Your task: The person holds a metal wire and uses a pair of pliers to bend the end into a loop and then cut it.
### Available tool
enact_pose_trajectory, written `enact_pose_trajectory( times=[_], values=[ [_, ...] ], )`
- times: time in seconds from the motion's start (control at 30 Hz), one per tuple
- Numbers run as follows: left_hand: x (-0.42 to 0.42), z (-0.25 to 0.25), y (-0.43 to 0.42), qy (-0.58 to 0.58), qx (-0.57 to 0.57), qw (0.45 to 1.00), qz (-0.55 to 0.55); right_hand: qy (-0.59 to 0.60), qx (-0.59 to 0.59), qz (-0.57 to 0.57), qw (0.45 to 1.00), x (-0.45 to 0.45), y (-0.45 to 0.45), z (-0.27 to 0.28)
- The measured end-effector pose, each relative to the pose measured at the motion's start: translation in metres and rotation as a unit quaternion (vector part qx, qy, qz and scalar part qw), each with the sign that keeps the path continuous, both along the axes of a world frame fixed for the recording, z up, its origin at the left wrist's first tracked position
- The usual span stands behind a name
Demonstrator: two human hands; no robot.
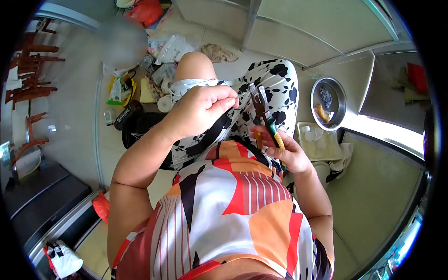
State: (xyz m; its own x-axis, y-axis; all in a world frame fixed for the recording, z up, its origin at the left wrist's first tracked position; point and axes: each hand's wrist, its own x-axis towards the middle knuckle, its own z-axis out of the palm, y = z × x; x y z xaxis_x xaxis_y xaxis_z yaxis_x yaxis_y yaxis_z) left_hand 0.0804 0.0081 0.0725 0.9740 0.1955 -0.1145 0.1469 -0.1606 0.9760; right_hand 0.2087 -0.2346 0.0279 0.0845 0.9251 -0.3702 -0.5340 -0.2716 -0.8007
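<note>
My left hand (205, 109) is closed in a pinch over my lap. From its fingertips a thin wire-like piece (243, 94) reaches toward the jaws of the pliers (259, 103); exactly what it is I cannot make out. The pliers have dark metal jaws, spread apart at the tips, and green and yellow handles. My right hand (289, 154) grips those handles, its fingers partly hidden behind them. Whether the jaws touch the thin piece is unclear. Both hands are above the black-and-white floral trousers (280, 93).
To the right, a metal bowl (314, 99) holds small greyish bits and a yellowish-brown object. Beside it lies a pale tray (330, 153) with small round white items. Bags and rolls clutter the floor ahead-left, near a black bottle (129, 115). Cabinet panels (303, 28) stand ahead.
</note>
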Motion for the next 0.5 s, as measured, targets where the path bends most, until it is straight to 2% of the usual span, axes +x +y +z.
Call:
enact_pose_trajectory(
  times=[0.23,0.27,0.37,0.5],
  values=[
    [0.002,-0.014,-0.007,0.049,0.047,0.998,-0.007,-0.007,0.027,0.004,1.000,0.001,0.009,0.000],
    [0.003,-0.015,-0.009,0.029,0.056,0.998,0.005,-0.005,0.028,0.005,1.000,0.001,0.010,-0.001],
    [0.004,-0.011,-0.009,0.058,0.134,0.989,-0.003,0.001,0.031,-0.003,1.000,0.001,0.012,0.000],
    [0.003,-0.013,-0.008,0.045,0.141,0.989,0.009,0.019,0.033,-0.011,0.999,0.000,0.014,0.003]
  ],
)
